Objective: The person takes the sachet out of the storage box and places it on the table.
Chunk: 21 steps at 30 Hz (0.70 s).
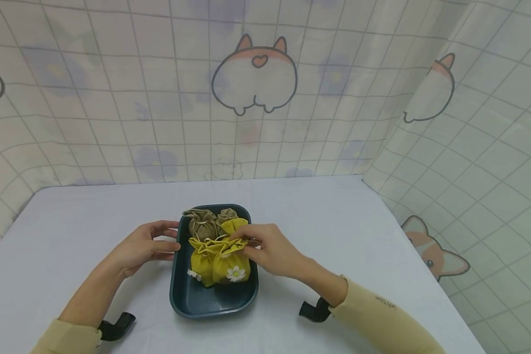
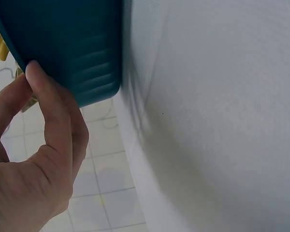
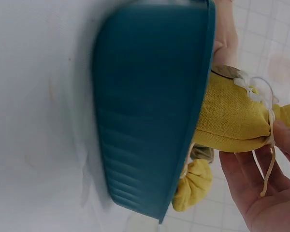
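White table [image 1: 358,236]: left hand [image 1: 143,246] open against tray [image 1: 212,302]; right hand [image 1: 270,250] pinches yellow pouch [image 1: 230,263].

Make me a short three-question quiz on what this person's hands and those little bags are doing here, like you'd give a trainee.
1. True or false: the right hand pinches the gathered neck of a yellow pouch.
2. How many yellow pouches stand in the dark teal tray?
3. What does the left hand touch: A) a brown pouch, B) the tray's side, C) nothing?

Key: 1 true; 2 two; 3 B, its fingertips rest against the tray's outer wall.
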Available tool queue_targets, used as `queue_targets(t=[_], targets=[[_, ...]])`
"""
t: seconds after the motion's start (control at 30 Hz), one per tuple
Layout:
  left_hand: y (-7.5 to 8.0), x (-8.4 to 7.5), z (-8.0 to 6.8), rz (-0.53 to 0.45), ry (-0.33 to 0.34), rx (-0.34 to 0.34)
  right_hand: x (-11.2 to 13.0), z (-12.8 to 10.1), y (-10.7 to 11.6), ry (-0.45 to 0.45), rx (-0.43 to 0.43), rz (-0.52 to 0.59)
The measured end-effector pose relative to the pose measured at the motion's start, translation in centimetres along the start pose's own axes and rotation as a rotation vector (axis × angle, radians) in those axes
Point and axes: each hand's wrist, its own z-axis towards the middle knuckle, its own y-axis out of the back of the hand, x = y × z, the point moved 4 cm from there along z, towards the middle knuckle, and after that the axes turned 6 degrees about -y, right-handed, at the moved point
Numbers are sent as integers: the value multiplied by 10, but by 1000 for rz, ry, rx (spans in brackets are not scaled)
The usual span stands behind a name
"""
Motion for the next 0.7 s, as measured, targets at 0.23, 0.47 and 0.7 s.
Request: queue_targets(t=[0.23, 0.47, 0.7], targets=[[1, -2, 0, -5, 7, -5, 8, 1, 15, -9, -30, -6], [1, -2, 0, 0, 14, -14, 13, 1, 32, -17, -82, -5], [-1, -2, 0, -4, 6, -2, 10, -1, 51, -44, -150, -12]])
